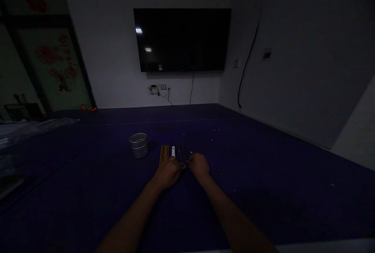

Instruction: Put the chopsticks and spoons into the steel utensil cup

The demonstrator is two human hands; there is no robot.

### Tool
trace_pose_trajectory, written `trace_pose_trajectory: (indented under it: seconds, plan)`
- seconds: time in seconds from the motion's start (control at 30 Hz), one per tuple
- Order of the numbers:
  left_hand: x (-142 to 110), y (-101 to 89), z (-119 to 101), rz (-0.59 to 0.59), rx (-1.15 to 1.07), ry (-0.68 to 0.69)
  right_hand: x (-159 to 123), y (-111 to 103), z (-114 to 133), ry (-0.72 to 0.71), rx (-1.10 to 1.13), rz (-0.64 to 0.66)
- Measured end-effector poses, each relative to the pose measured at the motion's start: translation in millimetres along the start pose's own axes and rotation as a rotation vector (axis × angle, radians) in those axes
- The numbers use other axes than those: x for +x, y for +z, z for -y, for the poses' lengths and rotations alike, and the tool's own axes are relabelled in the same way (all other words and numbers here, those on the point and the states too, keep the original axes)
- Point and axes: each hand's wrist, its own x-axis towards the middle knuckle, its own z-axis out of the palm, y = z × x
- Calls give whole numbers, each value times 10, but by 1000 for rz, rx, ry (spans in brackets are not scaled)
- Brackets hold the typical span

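Slim stick (185,151) lies just right of the dark utensil (180,154) — our right hand (199,164) at its near end, left hand (168,172) by the utensil; we can't tell either grip. Nudge lightly, keep both parallel.

Brown sticks (164,151): near ends hidden by the left hand (168,170)
White handle (173,151): near end hidden there
Dark tools (180,154): too dim to identify
Right hand (198,164): grip too small to tell
Forearms (137,210): cut off by bottom edge
Metal cup (139,148): inner bottom hidden
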Motion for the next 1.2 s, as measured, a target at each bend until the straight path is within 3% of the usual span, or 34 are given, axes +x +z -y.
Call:
trace_pose_trajectory:
  seconds: [0.5,0.67,0.77,0.87,1.03,1.1,1.2]
  plan:
    - [-6,6,20,-10,-36,7,-13,11,13,-7,8,-9]
    - [-39,14,19,-111,-60,-36,-35,-8,26,4,-5,6]
    - [-79,10,17,-237,-82,-79,-46,-20,28,21,-20,-4]
    - [-124,-18,55,-450,-63,-248,-50,-32,25,21,-34,-28]
    - [-171,-129,257,-898,-21,-733,-66,-70,36,-4,-2,-99]
    - [-187,-150,375,-1011,-12,-894,-76,-89,42,-9,17,-130]
    - [-228,-107,563,-1077,-14,-1069,-87,-105,47,-15,39,-157]
